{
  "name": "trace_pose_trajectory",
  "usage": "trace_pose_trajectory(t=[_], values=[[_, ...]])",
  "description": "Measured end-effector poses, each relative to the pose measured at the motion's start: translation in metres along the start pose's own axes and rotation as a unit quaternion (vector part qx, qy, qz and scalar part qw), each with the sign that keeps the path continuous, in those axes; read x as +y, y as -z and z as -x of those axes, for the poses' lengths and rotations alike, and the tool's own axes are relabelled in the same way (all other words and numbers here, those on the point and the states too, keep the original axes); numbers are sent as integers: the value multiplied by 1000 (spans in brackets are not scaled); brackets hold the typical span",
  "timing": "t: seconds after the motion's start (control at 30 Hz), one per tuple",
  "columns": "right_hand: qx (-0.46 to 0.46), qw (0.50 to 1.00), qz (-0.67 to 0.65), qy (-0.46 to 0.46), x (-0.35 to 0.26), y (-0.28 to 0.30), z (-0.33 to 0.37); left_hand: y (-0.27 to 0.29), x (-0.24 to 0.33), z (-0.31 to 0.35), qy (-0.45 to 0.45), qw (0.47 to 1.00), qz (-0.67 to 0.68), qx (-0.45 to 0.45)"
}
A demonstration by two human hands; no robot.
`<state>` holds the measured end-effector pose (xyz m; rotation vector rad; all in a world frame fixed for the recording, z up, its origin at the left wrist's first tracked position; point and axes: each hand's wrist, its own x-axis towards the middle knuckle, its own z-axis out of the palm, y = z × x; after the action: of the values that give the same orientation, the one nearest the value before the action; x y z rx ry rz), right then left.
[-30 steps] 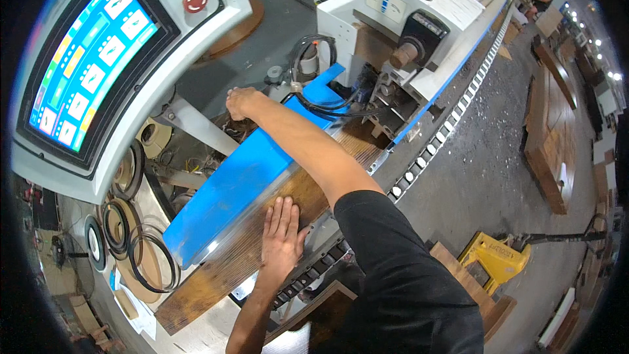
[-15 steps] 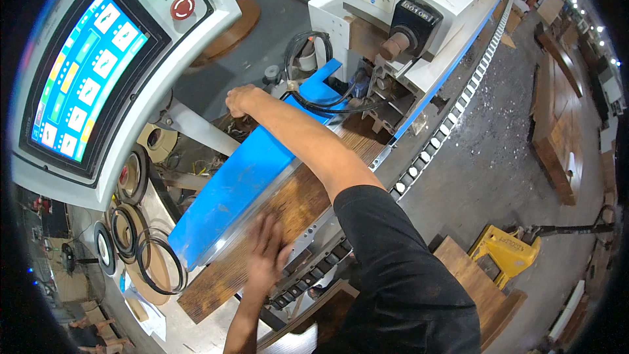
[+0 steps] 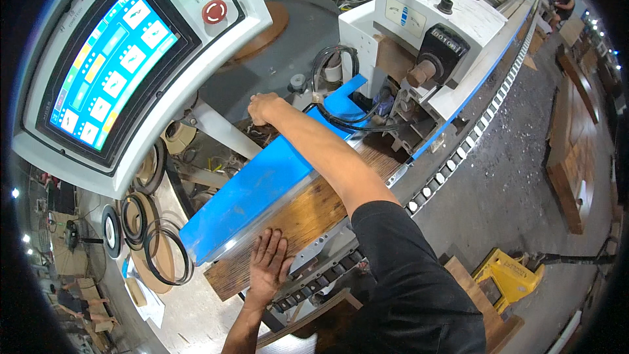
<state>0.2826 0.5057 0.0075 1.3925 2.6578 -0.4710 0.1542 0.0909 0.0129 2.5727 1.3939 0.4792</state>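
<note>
My left hand (image 3: 267, 267) lies with fingers outstretched on the near end of a brown wood-grain board (image 3: 308, 213), close to its front edge. The board runs under a long blue guard (image 3: 255, 183) on the machine and away to the upper right. My right arm crosses above the board and the guard. Beyond the guard's far edge is my right hand (image 3: 265, 109), its fingers curled downward. Whatever those fingers hold, if anything, is hidden. Black cables (image 3: 341, 118) loop over the guard's far end, to the right of that hand.
A control panel (image 3: 118, 65) with a lit screen and a red stop button (image 3: 214, 11) stands at left. Black rings of edge strip (image 3: 167, 255) hang beside the guard. A chain conveyor (image 3: 452, 165) runs along the right. A yellow pallet jack (image 3: 508, 278) sits on the floor.
The whole view has shifted. Relative to the guard, the board has slid toward the upper right. My left hand, blurred before, now shows sharply on the board; my right hand stays beyond the guard.
</note>
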Motion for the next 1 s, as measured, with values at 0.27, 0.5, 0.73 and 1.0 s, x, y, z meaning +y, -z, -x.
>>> trace_pose_trajectory(t=[0.27,0.5,0.73,1.0], values=[[-27,999,15,13,-10,15,19,-36,33,-62,-10,998,26,47],[100,988,-114,15,-15,31,80,-63,62,-119,-25,995,68,72],[443,821,-266,244,-56,9,279,-80,81,-152,36,988,149,-29],[55,940,-182,284,-196,-122,522,-3,50,-11,65,960,243,123]])
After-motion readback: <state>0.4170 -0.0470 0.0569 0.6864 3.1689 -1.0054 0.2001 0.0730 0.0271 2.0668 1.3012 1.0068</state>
